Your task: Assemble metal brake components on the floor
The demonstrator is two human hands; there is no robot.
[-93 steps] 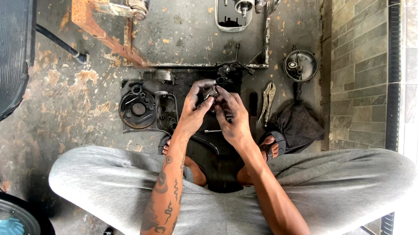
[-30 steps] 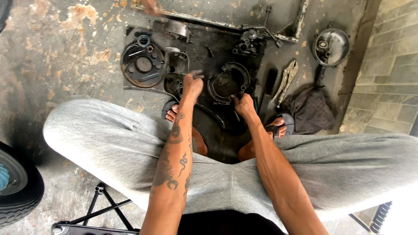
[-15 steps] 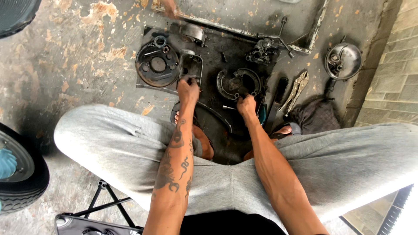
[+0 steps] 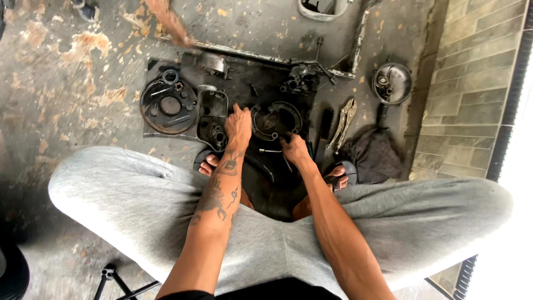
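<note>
- The round brake plate [image 4: 276, 120] is looking like dull, greasy metal, dark and matt.
- The left hand [image 4: 239, 128] and right hand [image 4: 294, 149] are showing grime-smeared skin.
- The oblong cover [image 4: 213, 118] is appearing as blackened cast metal with a faint oily sheen.
- The locking pliers [image 4: 342, 121] are showing pale, worn bare steel.
- The rag [image 4: 373, 155] is lying as dark, limp, matt cloth.
- The floor [image 4: 72, 111] is looking like rough, stained concrete, patchy and flaking.
- The trousers [image 4: 133, 211] are appearing as soft grey jersey cloth.
</note>
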